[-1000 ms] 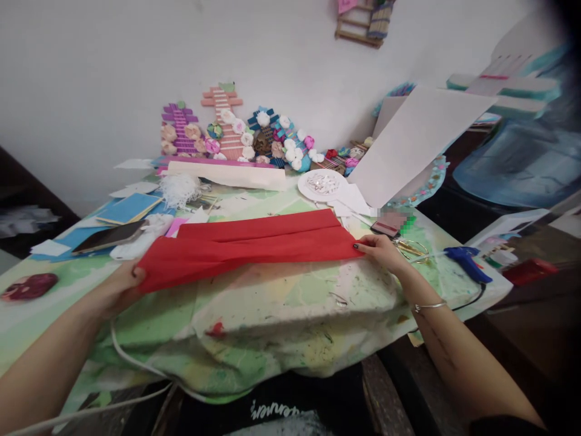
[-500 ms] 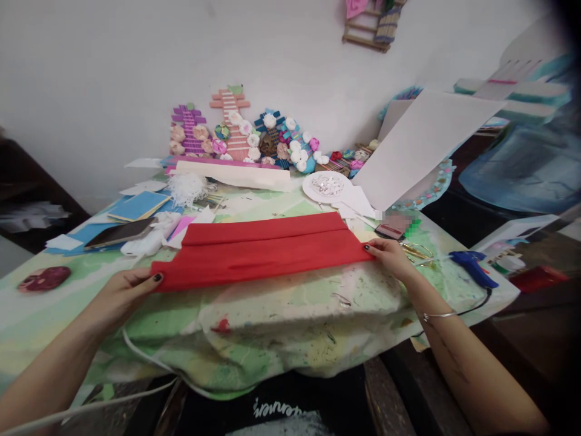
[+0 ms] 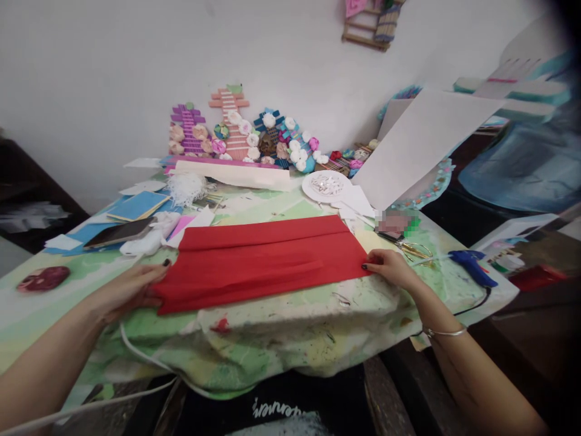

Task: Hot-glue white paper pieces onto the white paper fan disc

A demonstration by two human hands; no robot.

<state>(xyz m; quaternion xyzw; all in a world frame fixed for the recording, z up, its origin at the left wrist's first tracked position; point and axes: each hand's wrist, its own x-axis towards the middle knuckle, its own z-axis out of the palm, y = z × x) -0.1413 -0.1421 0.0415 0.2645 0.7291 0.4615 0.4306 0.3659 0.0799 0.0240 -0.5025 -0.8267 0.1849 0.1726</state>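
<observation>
A long sheet of red crepe paper (image 3: 263, 260) lies folded lengthwise across the paint-stained green table cover (image 3: 290, 321). My left hand (image 3: 129, 290) grips its left end, fingers closed over the near corner. My right hand (image 3: 390, 266) pinches the right end of the sheet near its lower corner. A bangle sits on my right wrist.
Gold-handled scissors (image 3: 415, 249) and a blue glue gun (image 3: 472, 265) lie right of my right hand. A phone (image 3: 120, 232), blue card sheets and white scraps are at the left. Paper-flower crafts (image 3: 245, 139), a white plate (image 3: 325, 185) and a large white sheet (image 3: 417, 145) stand behind.
The red paper has been drawn toward me and opened wider, showing more of its near fold. Both hands came nearer the table's front edge while keeping hold of the ends.
</observation>
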